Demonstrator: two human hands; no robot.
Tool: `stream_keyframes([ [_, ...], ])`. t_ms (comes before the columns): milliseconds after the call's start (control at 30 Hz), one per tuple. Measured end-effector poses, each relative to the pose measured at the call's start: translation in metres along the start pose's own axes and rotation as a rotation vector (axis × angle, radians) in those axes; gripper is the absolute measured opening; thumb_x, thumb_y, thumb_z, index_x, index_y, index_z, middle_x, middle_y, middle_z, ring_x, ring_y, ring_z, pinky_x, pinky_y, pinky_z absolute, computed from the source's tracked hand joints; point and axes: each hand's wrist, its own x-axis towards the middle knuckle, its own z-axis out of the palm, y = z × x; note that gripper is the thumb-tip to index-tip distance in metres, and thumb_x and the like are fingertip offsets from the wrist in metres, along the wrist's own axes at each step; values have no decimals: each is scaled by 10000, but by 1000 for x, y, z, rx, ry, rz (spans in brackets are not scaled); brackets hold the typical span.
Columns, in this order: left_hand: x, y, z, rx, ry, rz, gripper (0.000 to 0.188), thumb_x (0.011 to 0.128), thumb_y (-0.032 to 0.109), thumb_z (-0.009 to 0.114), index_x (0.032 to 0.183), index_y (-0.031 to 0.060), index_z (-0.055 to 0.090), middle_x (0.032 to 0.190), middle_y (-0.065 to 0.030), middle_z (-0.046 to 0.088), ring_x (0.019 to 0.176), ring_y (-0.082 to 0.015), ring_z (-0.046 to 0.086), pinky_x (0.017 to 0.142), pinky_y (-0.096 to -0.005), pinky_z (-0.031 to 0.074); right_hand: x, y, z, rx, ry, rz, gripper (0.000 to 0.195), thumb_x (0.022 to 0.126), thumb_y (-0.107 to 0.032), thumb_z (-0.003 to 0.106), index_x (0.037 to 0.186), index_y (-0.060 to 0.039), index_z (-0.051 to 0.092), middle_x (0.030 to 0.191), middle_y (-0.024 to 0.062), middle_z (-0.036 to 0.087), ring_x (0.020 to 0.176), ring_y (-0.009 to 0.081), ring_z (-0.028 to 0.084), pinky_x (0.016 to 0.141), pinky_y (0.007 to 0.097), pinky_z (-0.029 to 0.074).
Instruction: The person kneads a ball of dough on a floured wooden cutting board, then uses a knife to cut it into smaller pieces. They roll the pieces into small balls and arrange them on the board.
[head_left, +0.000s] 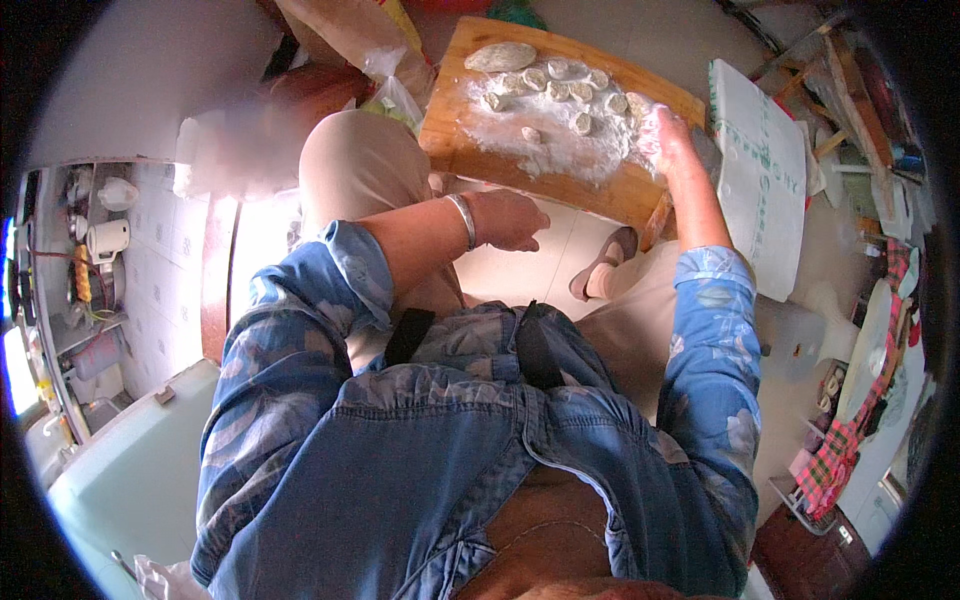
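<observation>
Before me stands a wooden board (450, 135) dusted with white flour (555, 154). Several cut dough pieces (580, 123) lie on it, with a longer lump of dough (500, 57) at its far left and a smaller bit of dough (531, 135) nearer me. My right hand (660, 139), coated in flour, is at the board's right part, over the flour's edge; its fingers are blurred and whether they hold anything is unclear. My left hand (510, 220), with a metal bangle (463, 220) at the wrist, hangs over the gap between my knees, its fingers curled and partly hidden.
To the right of the board stands a white foam panel or box (757, 165) bearing writing. A clear plastic bag (394, 97) touches the left side near my knee (360, 165). A pale green surface (135, 465) is at the lower left, and a red plaid cloth (832, 457) at the right.
</observation>
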Motion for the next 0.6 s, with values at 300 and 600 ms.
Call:
stream_keyframes([
  [300,-4,2,-4,-24,11,-3,355,843,304,568,1063,31,509,871,-194,620,877,-374,592,766,-478,468,27,45,141,20,-214,-18,164,808,-5,545,958,-14,610,839,97,636,701,211,621,565,325,504],
  [600,-15,-2,-14,-62,70,31,339,842,306,573,1034,33,511,814,-181,619,839,-377,601,738,-479,477,90,65,116,-317,105,-224,268,753,47,481,981,5,616,897,131,651,763,245,636,668,350,516],
])
